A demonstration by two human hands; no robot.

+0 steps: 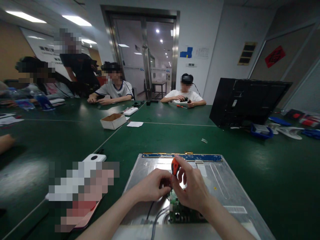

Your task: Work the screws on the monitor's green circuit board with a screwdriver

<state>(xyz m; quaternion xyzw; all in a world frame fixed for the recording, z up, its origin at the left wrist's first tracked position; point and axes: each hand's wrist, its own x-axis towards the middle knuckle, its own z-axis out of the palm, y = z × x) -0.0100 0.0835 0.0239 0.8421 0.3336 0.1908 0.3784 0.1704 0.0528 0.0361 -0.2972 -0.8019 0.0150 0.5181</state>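
A silver metal panel (225, 186) lies flat on the green table (155, 140) in front of me, with a blue strip board (205, 157) along its far edge. A green circuit board (186, 213) with grey cables sits on the panel near me. My right hand (192, 191) is closed round an orange and black screwdriver (174, 166), held upright over the circuit board. My left hand (153, 185) is curled beside it, fingertips pinched at the tool's lower part near the board.
A white device (95, 157) lies to the left of the panel. An open cardboard box (113, 121) and white paper (135, 124) sit mid-table. A black monitor back (245, 101) stands at the right. Several people sit or stand at the far side.
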